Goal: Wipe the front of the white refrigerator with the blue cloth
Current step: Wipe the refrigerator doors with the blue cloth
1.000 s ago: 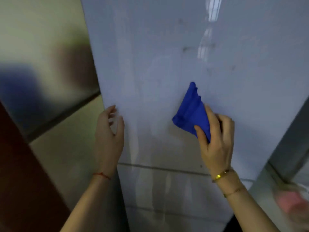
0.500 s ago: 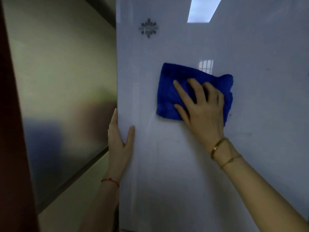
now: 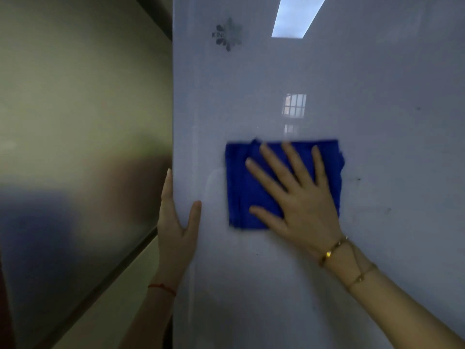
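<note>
The white refrigerator (image 3: 364,84) fills the right two thirds of the head view, its glossy door reflecting a ceiling light and a window. A folded blue cloth (image 3: 241,187) lies flat against the door at mid height. My right hand (image 3: 297,195) presses on the cloth with the palm and spread fingers, covering its right half. My left hand (image 3: 176,222) grips the refrigerator's left edge, thumb on the front and fingers round the side, just left of the cloth and apart from it.
A grey snowflake logo (image 3: 227,34) sits near the door's top left. A few small dark specks (image 3: 358,179) mark the door right of the cloth. A frosted metallic wall panel (image 3: 83,147) stands left of the refrigerator, close to its side.
The cloth went from bunched in my right hand's grip lower on the door to spread flat under my palm, then slid downward. My left hand stayed on the door's left edge.
</note>
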### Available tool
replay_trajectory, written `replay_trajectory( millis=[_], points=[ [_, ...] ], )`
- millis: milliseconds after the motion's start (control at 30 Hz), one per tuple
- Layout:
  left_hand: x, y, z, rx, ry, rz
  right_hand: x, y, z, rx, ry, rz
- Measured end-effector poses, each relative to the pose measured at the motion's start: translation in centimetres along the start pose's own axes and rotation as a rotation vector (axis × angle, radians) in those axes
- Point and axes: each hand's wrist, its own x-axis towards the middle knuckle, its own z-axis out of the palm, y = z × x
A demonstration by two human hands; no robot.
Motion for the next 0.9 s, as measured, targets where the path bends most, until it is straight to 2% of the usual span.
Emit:
replay_trajectory(
  millis=[133, 333, 367, 500, 567, 633, 733, 767, 800, 900],
  points=[
    [-0.1, -0.2, -0.1, 0.026, 0.034, 0.062, -4.3, -1.5, 1.1, -0.044, -0.047, -0.077],
    [-0.3, -0.2, 0.1, 0.075, 0.061, 0.062, 2.4, -0.4, 0.2, -0.047, 0.119, 0.31],
    [-0.3, -0.3, 0.1, 0.068, 0.061, 0.062, 2.9, -1.4, 0.4, -0.029, 0.126, 0.289],
    [-0.3, -0.4, -0.2, 0.074, 0.048, 0.121, -2.8, -6.3, 2.6, -0.011, 0.004, -0.054],
    [-0.3, -0.4, -0.2, 0.07, 0.042, 0.113, -5.7, -5.3, 2.5, -0.04, -0.027, -0.08],
    [-0.3, -0.2, -0.1, 0.074, 0.05, 0.1, -5.3, -2.4, 1.7, -0.053, 0.003, 0.036],
    [-0.3, -0.2, 0.0, 0.097, 0.079, 0.126, 0.4, 2.0, -0.1, -0.045, 0.127, 0.384],
    [-0.3, -0.2, 0.0, 0.102, 0.078, 0.122, 2.2, 2.0, -0.5, -0.034, 0.145, 0.442],
    [-0.4, -0.1, 0.0, 0.1, 0.074, 0.109, 3.1, 1.2, -0.4, -0.032, 0.156, 0.433],
    [-0.4, 0.0, -0.1, 0.094, 0.072, 0.099, 0.0, -3.4, 1.3, -0.014, 0.071, 0.159]
  ],
)
